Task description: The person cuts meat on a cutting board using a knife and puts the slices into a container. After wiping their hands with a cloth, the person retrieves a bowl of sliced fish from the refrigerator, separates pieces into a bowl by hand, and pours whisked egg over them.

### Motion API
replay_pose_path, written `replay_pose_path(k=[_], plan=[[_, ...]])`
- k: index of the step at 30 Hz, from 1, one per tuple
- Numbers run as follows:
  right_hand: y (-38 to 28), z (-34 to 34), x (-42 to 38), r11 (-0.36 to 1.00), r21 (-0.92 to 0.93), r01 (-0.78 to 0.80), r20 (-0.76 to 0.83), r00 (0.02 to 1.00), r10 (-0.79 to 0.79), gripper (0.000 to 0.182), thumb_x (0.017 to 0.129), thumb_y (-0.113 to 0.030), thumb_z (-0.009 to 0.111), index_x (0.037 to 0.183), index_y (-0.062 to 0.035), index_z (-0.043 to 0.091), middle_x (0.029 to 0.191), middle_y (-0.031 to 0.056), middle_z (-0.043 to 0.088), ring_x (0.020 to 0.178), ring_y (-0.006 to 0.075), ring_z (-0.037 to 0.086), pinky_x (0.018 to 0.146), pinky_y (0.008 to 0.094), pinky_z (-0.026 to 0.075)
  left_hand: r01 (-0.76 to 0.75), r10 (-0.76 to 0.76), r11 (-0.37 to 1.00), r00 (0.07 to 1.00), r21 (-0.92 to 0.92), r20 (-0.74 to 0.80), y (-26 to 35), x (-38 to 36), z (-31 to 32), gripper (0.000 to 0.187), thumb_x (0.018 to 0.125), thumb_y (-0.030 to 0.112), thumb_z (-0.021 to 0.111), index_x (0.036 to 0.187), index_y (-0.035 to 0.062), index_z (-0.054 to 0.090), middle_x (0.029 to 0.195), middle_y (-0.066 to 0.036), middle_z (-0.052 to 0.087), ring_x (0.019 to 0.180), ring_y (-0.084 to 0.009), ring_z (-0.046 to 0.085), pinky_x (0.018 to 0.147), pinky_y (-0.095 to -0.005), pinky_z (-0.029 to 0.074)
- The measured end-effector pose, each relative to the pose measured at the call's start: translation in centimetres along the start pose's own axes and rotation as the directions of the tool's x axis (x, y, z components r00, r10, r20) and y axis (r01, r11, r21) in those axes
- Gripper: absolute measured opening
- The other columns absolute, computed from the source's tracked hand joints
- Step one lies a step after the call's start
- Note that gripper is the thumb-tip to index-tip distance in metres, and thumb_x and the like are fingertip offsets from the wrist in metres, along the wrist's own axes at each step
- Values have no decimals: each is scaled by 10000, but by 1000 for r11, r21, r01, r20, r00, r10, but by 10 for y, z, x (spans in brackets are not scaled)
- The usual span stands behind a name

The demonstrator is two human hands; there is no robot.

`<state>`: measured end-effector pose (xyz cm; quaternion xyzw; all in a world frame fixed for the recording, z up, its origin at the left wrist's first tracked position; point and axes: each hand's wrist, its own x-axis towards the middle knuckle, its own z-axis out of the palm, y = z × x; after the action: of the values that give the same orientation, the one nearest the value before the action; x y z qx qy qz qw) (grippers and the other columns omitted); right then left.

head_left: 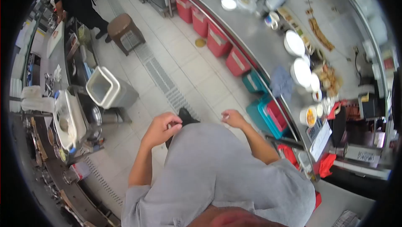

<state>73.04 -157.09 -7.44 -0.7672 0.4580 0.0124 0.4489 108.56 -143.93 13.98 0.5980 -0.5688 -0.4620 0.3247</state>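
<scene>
My left hand (163, 128) hangs in front of my grey shirt, its fingers curled loosely with small gaps and nothing seen between them. On the other side of the shirt, my right hand (233, 118) is held over the tiled floor, fingers bent and partly apart, also with no object visible. Neither hand touches a surface. Below them a dark shoe (186, 115) shows on the floor. The thing nearest to my right hand is a teal bin (268, 116) under the steel counter (255, 38).
A grey-white waste bin (119, 91) and a brown stool (125, 30) stand on the left. Behind them a person in black (79, 1) leans over a worktop. Red bins (217, 39) line the counter's underside; white bowls (294, 43) sit on top.
</scene>
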Motion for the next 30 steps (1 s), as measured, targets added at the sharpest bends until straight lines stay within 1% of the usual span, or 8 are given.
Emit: replay_pose_path(k=[3, 5, 10, 16, 18, 20, 25, 30], plan=[[-58, -37, 66, 999, 38, 13, -38, 999, -12, 396, 807, -279, 779, 1095, -15, 716, 964, 148, 734, 895, 281, 708, 823, 367, 555, 13, -13, 1000, 999, 12, -46, -17, 42, -80, 127, 884, 109, 715, 992, 46, 696, 883, -53, 646, 717, -116, 598, 626, -259, 486], [-83, -52, 129, 995, 55, 85, -11, 996, -85, 400, 820, -251, 774, 1120, 5, 706, 978, 143, 738, 897, 247, 712, 823, 351, 560, 8, -7, 1000, 998, 17, -65, -16, 74, -124, 150, 887, 137, 714, 994, 33, 692, 899, -84, 658, 736, -156, 623, 643, -295, 505], [-132, -101, 259, 992, 126, -24, 8, 1000, 23, 401, 836, -214, 777, 1177, -17, 701, 972, 106, 737, 825, 187, 695, 775, 337, 560, -52, 62, 995, 990, 85, -128, -39, 168, -216, 139, 890, 125, 720, 992, 35, 694, 892, -81, 661, 739, -173, 637, 661, -310, 519], [-176, -158, 472, 989, 104, 106, -4, 994, -106, 481, 816, -175, 795, 1222, 42, 656, 988, 118, 738, 814, 174, 693, 751, 315, 564, 85, -31, 971, 971, 222, -236, -88, 276, -321, 160, 892, 160, 722, 970, 24, 691, 905, -111, 676, 746, -211, 649, 665, -326, 528], [-204, -181, 549, 984, 110, 138, 21, 990, -141, 558, 812, -223, 795, 1288, 10, 619, 1041, 116, 734, 827, 192, 702, 748, 329, 562, 156, -96, 969, 953, 191, -289, -86, 300, -353, 171, 886, 173, 723, 966, 26, 688, 909, -118, 678, 751, -230, 649, 668, -342, 524], [-249, -208, 645, 968, 75, 240, 3, 971, -240, 622, 807, -248, 800, 1337, -6, 583, 1093, 123, 726, 837, 212, 706, 758, 345, 561, 221, -155, 963, 922, 154, -354, -81, 328, -397, 188, 875, 196, 723, 960, 33, 684, 909, -126, 677, 761, -265, 645, 681, -369, 516], [-408, -292, 809, 871, 37, 491, -131, 866, -482, 718, 811, -251, 806, 1411, -1, 502, 1216, 163, 680, 983, 251, 682, 871, 377, 545, 268, -193, 957, 873, 109, -448, -94, 393, -481, 169, 891, 167, 721, 965, 19, 690, 898, -117, 683, 733, -213, 663, 633, -327, 526], [-517, -342, 956, 838, 136, 528, -212, 842, -496, 749, 818, -244, 804, 1424, 39, 468, 1252, 165, 658, 1075, 238, 641, 928, 366, 522, 262, -199, 962, 856, 69, -477, -165, 458, -568, 182, 881, 166, 724, 974, 13, 692, 905, -137, 681, 757, -235, 669, 675, -354, 533]])
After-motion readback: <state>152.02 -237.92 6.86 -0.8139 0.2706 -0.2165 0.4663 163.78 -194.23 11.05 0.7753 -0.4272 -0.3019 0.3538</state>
